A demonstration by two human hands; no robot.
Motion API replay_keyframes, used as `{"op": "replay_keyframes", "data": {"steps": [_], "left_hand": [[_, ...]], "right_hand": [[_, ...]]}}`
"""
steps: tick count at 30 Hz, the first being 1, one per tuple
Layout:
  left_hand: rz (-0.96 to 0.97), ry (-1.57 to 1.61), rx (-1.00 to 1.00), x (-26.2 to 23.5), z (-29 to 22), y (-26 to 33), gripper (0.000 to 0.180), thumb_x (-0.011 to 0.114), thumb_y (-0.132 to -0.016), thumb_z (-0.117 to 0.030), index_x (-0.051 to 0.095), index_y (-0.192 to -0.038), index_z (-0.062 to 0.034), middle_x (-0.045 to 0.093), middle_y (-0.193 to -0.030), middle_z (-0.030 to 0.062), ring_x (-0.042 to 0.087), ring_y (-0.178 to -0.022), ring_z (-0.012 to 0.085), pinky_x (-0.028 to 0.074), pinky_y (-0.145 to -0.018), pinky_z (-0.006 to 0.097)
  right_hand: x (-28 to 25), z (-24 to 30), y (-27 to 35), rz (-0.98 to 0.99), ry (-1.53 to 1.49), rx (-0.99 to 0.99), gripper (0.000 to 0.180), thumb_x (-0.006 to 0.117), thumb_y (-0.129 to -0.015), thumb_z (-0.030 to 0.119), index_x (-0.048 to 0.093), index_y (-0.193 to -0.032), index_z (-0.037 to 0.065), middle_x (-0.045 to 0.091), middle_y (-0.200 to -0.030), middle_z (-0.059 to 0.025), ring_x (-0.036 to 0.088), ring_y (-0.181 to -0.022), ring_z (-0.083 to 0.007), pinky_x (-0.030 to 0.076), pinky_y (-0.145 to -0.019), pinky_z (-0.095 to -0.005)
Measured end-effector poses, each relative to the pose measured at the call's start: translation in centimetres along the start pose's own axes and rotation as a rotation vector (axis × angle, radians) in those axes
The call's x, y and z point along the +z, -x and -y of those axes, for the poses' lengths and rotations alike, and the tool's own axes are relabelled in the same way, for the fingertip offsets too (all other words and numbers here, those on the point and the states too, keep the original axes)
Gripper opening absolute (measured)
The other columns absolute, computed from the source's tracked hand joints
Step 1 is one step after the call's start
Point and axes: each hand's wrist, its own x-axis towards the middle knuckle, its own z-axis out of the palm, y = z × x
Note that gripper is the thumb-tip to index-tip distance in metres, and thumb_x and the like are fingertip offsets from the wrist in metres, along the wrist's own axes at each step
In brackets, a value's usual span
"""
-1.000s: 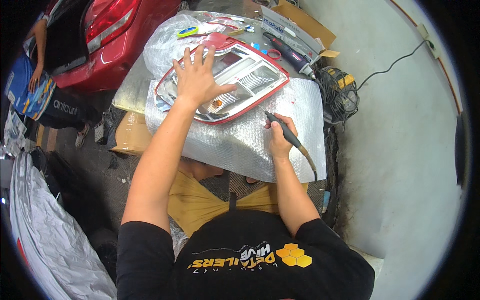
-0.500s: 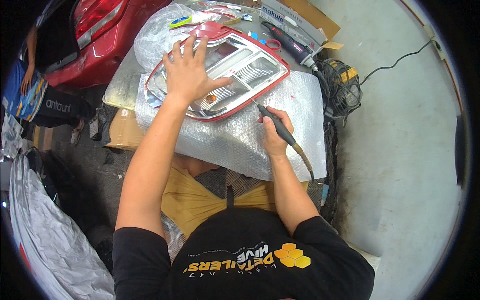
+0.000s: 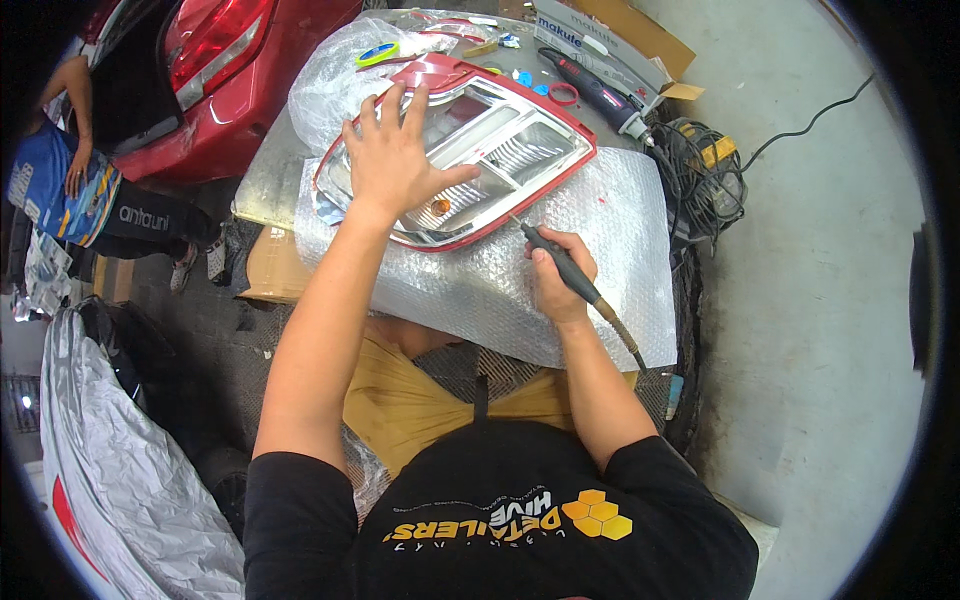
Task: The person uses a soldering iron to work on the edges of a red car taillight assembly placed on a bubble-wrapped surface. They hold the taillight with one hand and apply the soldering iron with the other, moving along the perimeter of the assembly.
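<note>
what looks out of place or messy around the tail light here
The tail light lies off the car on bubble wrap, left hand flat on it, right hand holding a pen-shaped tool at its edge. Cables lie in a tangled heap beside the table. No damage shows.

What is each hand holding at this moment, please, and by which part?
The right hand grips a pen-shaped rotary handpiece around its middle. The left hand holds nothing; it rests flat on the tail light.

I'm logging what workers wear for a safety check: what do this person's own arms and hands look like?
Both forearms are bare. The left hand and right hand wear no gloves, and no rings or watch are visible. Short black sleeves of a T-shirt end above the elbows.
</note>
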Motion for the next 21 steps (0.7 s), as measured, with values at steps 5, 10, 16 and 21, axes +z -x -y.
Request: {"op": "replay_keyframes", "data": {"steps": [5, 10, 16, 21], "left_hand": [[0.028, 0.008, -0.006, 0.1, 0.0, -0.1, 0.129, 0.081, -0.066, -0.086, 0.042, -0.165, -0.0116, 0.044, -0.164, 0.0204, 0.041, -0.147, 0.0497, 0.031, -0.117, 0.069], [0.027, 0.006, -0.003, 0.3, 0.1, 0.0, 0.130, 0.080, -0.066, -0.086, 0.042, -0.165, -0.0117, 0.043, -0.164, 0.0203, 0.040, -0.147, 0.0492, 0.031, -0.117, 0.070], [0.047, -0.011, -0.007, -0.1, 0.2, -0.2, 0.130, 0.078, -0.066, -0.088, 0.042, -0.164, -0.0109, 0.042, -0.164, 0.0189, 0.039, -0.147, 0.0488, 0.031, -0.117, 0.072], [0.054, 0.002, -0.025, -0.2, -0.2, -0.2, 0.130, 0.083, -0.065, -0.083, 0.041, -0.166, -0.0117, 0.043, -0.164, 0.0206, 0.038, -0.148, 0.0480, 0.031, -0.117, 0.070]], "right_hand": [[-0.4, -0.2, -0.2, 0.096, 0.102, -0.110, 0.027, 0.072, -0.096, 0.013, 0.069, -0.117, -0.005, 0.079, -0.094, -0.0140, 0.076, -0.088, -0.0212, 0.054, -0.108, -0.0422], [-0.1, -0.3, -0.1, 0.099, 0.120, -0.149, 0.027, 0.071, -0.097, 0.015, 0.069, -0.116, -0.004, 0.079, -0.092, -0.0148, 0.077, -0.088, -0.0219, 0.052, -0.114, -0.0454], [0.0, -0.4, -0.1, 0.098, 0.093, -0.135, 0.028, 0.072, -0.097, 0.015, 0.069, -0.117, -0.004, 0.079, -0.091, -0.0130, 0.077, -0.090, -0.0237, 0.047, -0.118, -0.0503], [0.1, 0.3, -0.1, 0.118, 0.074, -0.116, 0.026, 0.072, -0.096, 0.014, 0.069, -0.116, -0.003, 0.079, -0.092, -0.0133, 0.077, -0.090, -0.0245, 0.047, -0.119, -0.0518]]}}
